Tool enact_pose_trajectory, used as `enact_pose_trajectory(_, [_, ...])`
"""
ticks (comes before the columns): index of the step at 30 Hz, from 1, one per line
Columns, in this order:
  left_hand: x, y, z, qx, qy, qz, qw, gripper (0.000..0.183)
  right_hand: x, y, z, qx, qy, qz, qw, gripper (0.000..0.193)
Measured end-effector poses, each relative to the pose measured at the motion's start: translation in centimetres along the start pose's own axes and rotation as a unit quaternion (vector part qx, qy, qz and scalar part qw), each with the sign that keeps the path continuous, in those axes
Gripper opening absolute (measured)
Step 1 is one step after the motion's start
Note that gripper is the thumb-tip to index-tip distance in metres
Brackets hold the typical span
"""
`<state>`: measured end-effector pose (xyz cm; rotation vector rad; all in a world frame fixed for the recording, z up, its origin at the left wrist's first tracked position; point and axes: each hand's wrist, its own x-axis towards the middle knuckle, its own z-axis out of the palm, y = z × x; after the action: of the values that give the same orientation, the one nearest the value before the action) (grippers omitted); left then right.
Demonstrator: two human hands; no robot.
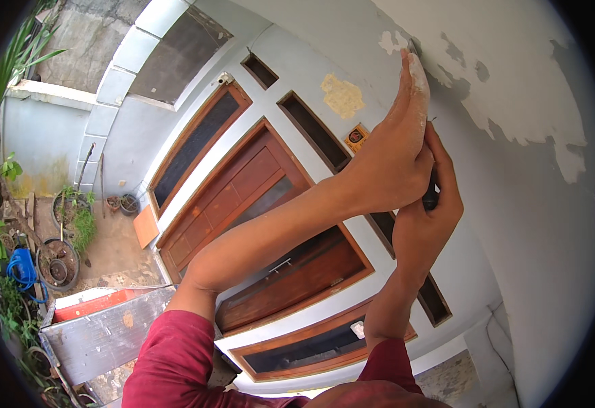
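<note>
My left hand (406, 136) is raised at the upper right, its fingers stretched out flat and dusted white. Their tips reach the dark blade edge of a scraper (414, 46), which meets the pale painted surface (515, 81). That surface has ragged white and grey patches. Just below, my right hand (433, 211) is closed around the scraper's black handle, partly showing between the two hands. Most of the blade is hidden behind my left fingers.
Behind my arms is a house front with a brown wooden door (243, 197), framed windows and narrow wall recesses. A yellowish bare patch (342, 96) marks the grey wall. At lower left are a metal-topped table (107, 333), potted plants (58, 265) and a blue watering can (23, 266).
</note>
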<state>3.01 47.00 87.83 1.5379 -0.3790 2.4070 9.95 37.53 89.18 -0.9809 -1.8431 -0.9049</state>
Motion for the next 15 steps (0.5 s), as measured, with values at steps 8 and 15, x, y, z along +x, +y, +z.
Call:
enact_pose_trajectory(8, [0.6, -1.6, -1.1, 0.037, 0.010, 0.029, 0.999, 0.090, 1.0, 0.6, 2.9, 0.040, 0.029, -0.070, 0.996, 0.047])
enact_pose_trajectory(15, [2.1, -1.4, -3.9, -0.089, 0.003, -0.094, 0.992, 0.090, 3.0, -0.1, 4.5, 0.032, -0.011, -0.044, 0.998, 0.045])
